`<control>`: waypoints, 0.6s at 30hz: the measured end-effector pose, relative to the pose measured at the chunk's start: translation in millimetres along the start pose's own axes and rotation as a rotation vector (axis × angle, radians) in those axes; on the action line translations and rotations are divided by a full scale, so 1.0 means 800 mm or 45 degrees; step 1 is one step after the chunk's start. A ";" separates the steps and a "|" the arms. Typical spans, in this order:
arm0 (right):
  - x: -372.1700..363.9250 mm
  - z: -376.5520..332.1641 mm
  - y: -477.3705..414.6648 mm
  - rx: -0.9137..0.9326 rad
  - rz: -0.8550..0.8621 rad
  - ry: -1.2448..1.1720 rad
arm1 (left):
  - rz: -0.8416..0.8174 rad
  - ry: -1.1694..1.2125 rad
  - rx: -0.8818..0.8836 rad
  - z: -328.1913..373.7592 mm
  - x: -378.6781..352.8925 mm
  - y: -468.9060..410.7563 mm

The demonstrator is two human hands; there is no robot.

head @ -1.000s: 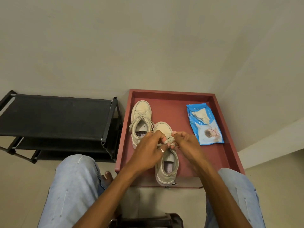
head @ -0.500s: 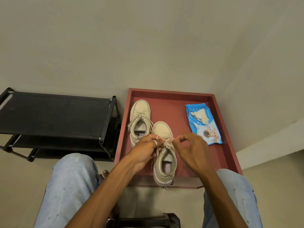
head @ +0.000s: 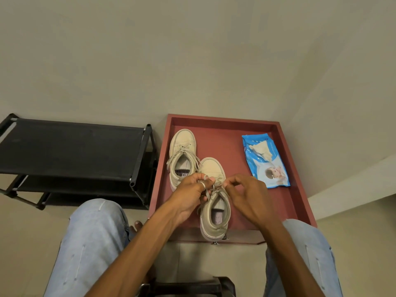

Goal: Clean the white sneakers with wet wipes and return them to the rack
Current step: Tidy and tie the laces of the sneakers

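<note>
Two off-white sneakers stand on a red tray table [head: 285, 202]. The far sneaker [head: 182, 146] lies at the tray's left, toe pointing away. The near sneaker [head: 215, 217] sits in the middle, its heel over the front edge. My left hand [head: 190, 194] pinches a lace of the near sneaker above its tongue. My right hand [head: 246, 191] pinches the other lace end just to the right. A blue wet-wipes pack [head: 265, 161], one wipe sticking out of its top, lies at the tray's right.
A black shoe rack [head: 70, 146] with fabric shelves stands left of the tray, against the wall. My knees in light jeans frame the bottom of the view. A dark stool edge [head: 188, 286] shows below. A wall corner rises behind the tray.
Both hands stay at the near sneaker's laces; the fingers have shifted slightly as they work the lace ends. The sneakers and wipes pack have not moved.
</note>
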State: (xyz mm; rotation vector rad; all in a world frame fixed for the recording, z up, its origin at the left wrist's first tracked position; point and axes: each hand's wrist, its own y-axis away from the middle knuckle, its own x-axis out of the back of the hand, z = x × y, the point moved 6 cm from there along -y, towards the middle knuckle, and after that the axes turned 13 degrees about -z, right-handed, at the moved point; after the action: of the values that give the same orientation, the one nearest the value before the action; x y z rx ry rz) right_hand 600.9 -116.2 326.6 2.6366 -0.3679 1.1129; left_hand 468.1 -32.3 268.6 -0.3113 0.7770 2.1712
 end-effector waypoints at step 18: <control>0.007 0.014 0.000 -0.156 0.045 0.326 | 0.348 -0.488 -0.069 0.008 0.028 0.015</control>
State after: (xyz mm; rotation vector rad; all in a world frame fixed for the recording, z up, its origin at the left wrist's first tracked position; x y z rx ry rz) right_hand 612.2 -120.4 323.3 2.3542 -0.4160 1.3731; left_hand 444.7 -20.6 268.2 0.1950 0.5680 2.4081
